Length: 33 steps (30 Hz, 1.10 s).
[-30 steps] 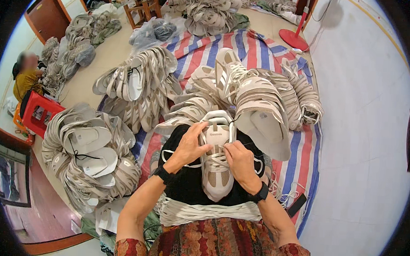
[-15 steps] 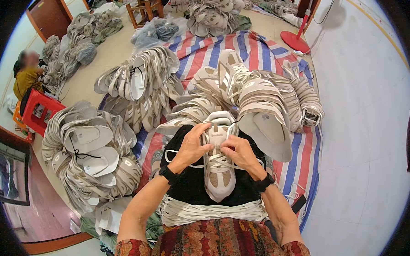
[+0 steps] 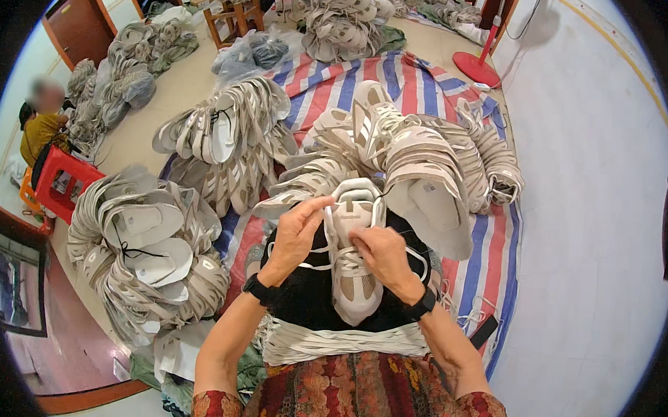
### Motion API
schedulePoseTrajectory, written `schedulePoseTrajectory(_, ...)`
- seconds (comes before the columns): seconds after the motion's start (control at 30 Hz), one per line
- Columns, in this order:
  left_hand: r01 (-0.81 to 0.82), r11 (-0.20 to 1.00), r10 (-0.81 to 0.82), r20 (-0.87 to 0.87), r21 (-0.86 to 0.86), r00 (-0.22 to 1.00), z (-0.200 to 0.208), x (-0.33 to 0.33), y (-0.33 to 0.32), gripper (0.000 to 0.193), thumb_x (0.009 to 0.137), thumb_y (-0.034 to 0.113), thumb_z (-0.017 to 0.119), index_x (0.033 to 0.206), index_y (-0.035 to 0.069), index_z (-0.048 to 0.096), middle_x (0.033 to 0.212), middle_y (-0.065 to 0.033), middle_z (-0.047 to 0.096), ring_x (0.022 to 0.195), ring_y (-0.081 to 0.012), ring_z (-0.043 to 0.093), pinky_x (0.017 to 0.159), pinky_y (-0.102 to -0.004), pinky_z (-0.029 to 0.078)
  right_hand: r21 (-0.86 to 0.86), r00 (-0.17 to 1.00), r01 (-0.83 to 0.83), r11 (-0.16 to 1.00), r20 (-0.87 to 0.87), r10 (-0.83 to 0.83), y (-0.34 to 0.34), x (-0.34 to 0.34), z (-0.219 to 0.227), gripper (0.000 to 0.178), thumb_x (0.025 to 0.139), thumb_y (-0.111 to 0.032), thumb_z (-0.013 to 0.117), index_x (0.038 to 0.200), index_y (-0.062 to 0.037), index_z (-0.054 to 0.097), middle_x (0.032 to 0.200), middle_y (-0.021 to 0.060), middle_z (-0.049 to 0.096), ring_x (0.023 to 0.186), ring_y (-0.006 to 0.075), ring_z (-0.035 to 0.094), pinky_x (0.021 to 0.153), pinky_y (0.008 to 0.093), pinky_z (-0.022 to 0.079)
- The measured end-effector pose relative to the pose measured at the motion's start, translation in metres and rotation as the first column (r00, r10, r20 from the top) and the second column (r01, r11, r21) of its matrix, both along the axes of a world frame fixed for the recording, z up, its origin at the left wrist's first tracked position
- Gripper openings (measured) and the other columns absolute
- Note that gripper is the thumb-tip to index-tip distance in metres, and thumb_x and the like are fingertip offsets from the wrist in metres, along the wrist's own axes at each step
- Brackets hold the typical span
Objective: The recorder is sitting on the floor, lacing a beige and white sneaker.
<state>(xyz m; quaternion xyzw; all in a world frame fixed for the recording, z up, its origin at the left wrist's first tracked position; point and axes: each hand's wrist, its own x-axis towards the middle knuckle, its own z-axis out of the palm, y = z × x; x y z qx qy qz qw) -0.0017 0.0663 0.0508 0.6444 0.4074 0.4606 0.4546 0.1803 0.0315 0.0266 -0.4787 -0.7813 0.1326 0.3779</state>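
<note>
Beige and white, a shoe upper [image 3: 357,290] lies on black cloth [image 3: 300,300] in the person's lap, its toe near and its opening far. The left hand [image 3: 294,236] touches the left edge of the opening with its fingertips; whether it grips that edge, I cannot tell. The right hand [image 3: 384,254] bends its fingers over the top of the white lacing [image 3: 352,264]; whether they pinch a lace is hidden. Nearer the person, a bundle of white laces [image 3: 343,344] stretches across the waist. Beyond, stacked uppers [image 3: 434,164] rest on a striped sheet [image 3: 481,289]; more bundled uppers [image 3: 98,232] lie left, near a red stool [image 3: 58,185].
</note>
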Motion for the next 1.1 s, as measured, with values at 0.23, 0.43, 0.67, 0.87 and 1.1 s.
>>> schedulePoseTrajectory(0.23,0.051,0.996,-0.030,0.257,-0.077,0.966,0.018,0.002,-0.026,0.025,0.089,0.004,0.045,0.112,0.000,0.050,0.084,-0.0083,0.062,0.073,-0.0121,0.058,0.070,-0.0240,0.047,0.311,0.908,-0.073,0.948,0.413,-0.066,0.007,-0.012,0.001,0.009,0.067,-0.013,0.055,0.073,-0.0069,0.054,0.071,0.0043,0.049,0.074,0.0198,0.049,0.063,0.0339,0.037)
schedulePoseTrajectory(0.43,-0.019,0.963,0.136,0.425,-0.268,0.895,0.011,-0.011,-0.027,0.035,0.089,0.007,0.045,0.122,0.002,0.033,0.085,-0.0096,0.062,0.058,-0.0083,0.054,0.049,-0.0175,0.041,0.380,0.921,-0.337,0.861,0.322,0.219,-0.001,-0.034,0.018,0.008,0.065,-0.013,0.054,0.071,-0.0084,0.050,0.069,0.0037,0.046,0.070,0.0182,0.049,0.060,0.0309,0.039)
schedulePoseTrajectory(0.67,0.060,0.943,0.064,0.355,-0.327,0.933,0.013,-0.017,-0.022,0.013,0.087,0.006,0.050,0.098,0.000,0.053,0.088,-0.0130,0.064,0.064,-0.0116,0.059,0.049,-0.0192,0.041,-0.050,0.942,-0.316,0.948,0.103,0.319,-0.048,-0.029,0.010,0.011,0.077,-0.014,0.054,0.081,-0.0054,0.049,0.075,0.0094,0.049,0.070,0.0262,0.055,0.057,0.0356,0.046)
schedulePoseTrajectory(0.87,0.172,0.846,0.093,-0.458,0.504,0.884,-0.003,0.015,-0.005,0.004,0.073,0.007,0.061,0.072,0.004,0.058,0.084,-0.0072,0.061,0.084,-0.0228,0.057,0.068,-0.0330,0.045,-0.283,0.985,-0.119,0.952,-0.152,0.078,-0.033,0.019,0.002,0.012,0.078,-0.011,0.056,0.083,-0.0014,0.051,0.069,0.0137,0.053,0.064,0.0300,0.053,0.058,0.0359,0.042)
schedulePoseTrajectory(1.1,0.406,0.658,0.244,-0.690,0.634,0.681,-0.022,0.015,0.009,0.013,0.063,0.013,0.062,0.072,0.006,0.056,0.083,-0.0074,0.050,0.093,-0.0266,0.046,0.083,-0.0384,0.036,-0.359,0.969,-0.222,0.907,-0.188,0.163,-0.034,0.026,-0.008,0.011,0.076,-0.011,0.054,0.079,-0.0018,0.050,0.070,0.0167,0.055,0.067,0.0346,0.055,0.059,0.0402,0.044)
